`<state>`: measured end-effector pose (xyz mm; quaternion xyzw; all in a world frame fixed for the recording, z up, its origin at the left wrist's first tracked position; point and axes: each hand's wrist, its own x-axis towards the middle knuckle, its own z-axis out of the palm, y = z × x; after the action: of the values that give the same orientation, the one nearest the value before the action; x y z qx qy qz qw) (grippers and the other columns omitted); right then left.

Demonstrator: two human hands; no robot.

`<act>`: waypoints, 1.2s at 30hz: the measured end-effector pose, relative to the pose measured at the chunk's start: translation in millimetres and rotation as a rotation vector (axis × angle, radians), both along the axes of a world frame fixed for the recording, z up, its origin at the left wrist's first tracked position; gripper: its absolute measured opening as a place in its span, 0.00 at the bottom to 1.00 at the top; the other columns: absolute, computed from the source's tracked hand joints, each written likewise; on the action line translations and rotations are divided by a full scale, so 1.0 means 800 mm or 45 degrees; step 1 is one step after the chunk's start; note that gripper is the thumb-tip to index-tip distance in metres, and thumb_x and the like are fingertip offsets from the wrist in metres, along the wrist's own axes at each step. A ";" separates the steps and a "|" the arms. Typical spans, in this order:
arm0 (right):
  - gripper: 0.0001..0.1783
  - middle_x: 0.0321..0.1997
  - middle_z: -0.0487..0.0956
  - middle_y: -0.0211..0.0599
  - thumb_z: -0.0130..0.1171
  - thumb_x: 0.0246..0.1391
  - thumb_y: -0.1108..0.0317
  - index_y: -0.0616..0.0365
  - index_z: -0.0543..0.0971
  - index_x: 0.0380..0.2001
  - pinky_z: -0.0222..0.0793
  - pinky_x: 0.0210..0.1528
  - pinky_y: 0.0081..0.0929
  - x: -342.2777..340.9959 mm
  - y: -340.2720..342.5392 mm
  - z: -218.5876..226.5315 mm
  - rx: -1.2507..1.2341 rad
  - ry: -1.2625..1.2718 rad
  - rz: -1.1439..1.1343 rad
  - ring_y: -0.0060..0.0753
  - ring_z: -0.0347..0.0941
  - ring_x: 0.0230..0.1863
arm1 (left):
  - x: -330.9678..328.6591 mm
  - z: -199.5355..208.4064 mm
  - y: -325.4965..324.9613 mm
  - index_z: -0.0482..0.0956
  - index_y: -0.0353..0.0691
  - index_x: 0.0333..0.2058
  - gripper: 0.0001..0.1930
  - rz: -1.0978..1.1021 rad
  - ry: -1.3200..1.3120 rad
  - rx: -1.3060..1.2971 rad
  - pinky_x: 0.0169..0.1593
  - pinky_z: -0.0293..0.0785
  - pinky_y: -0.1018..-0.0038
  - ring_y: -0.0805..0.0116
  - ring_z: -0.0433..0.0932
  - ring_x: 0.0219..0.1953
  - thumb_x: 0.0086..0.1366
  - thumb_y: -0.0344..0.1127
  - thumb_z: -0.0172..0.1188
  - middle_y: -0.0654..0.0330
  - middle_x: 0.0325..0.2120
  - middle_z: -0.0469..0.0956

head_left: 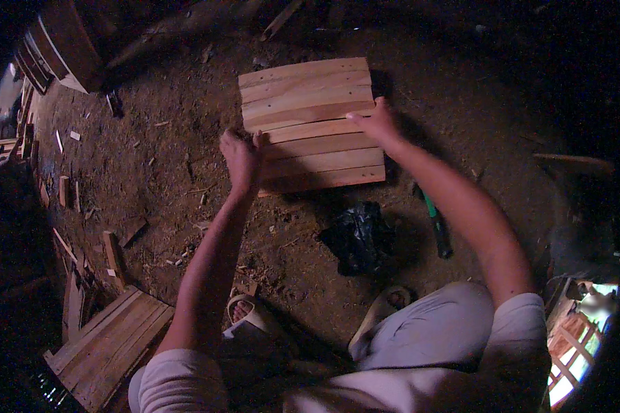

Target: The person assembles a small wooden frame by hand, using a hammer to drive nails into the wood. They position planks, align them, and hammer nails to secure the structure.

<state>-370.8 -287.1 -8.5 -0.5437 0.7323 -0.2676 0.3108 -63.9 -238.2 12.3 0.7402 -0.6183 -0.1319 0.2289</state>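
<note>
A pale wooden slatted panel (313,142), made of several boards side by side with dark nail spots, is held out in front of me above the dirt floor. Whether it is the face of a whole crate I cannot tell. My left hand (242,157) grips its left edge, fingers curled around the side. At the right edge, my right hand (380,126) holds on with the thumb lying across the top boards and the other fingers mostly hidden. Just below the panel lies a crumpled black plastic bag (359,237). Beneath my right forearm is a green-and-black handled tool (434,224), its head hidden.
Another slatted wooden piece (110,344) sits by my left side. Wood offcuts (114,256) and chips litter the dirt floor (179,179) on the left. A large wooden object (69,41) stands at the far left. A flat board (573,165) lies at the right.
</note>
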 end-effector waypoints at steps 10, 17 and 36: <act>0.41 0.73 0.55 0.37 0.60 0.54 0.54 0.57 0.58 0.67 0.46 0.69 0.50 0.032 0.077 0.068 -0.633 0.577 1.038 0.45 0.50 0.72 | -0.048 0.029 0.019 0.50 0.42 0.69 0.33 -0.733 -0.444 -0.133 0.71 0.44 0.57 0.54 0.46 0.72 0.69 0.45 0.48 0.56 0.70 0.48; 0.43 0.75 0.53 0.35 0.58 0.52 0.48 0.55 0.59 0.67 0.41 0.69 0.54 0.014 0.079 0.053 -0.543 0.686 1.129 0.43 0.47 0.74 | -0.058 0.026 0.021 0.52 0.42 0.68 0.31 -0.757 -0.432 -0.036 0.72 0.40 0.58 0.57 0.43 0.73 0.70 0.45 0.45 0.57 0.71 0.46; 0.45 0.74 0.54 0.39 0.59 0.52 0.49 0.56 0.56 0.68 0.41 0.73 0.47 0.009 0.074 0.068 -0.516 0.638 1.222 0.44 0.45 0.75 | -0.060 0.031 0.025 0.48 0.39 0.69 0.37 -0.776 -0.477 -0.020 0.72 0.38 0.59 0.56 0.42 0.73 0.69 0.53 0.46 0.52 0.71 0.45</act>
<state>-363.5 -227.9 46.0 -0.9104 0.3891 -0.0946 0.1039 -112.1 -218.5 37.0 0.5314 -0.8429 -0.0514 0.0675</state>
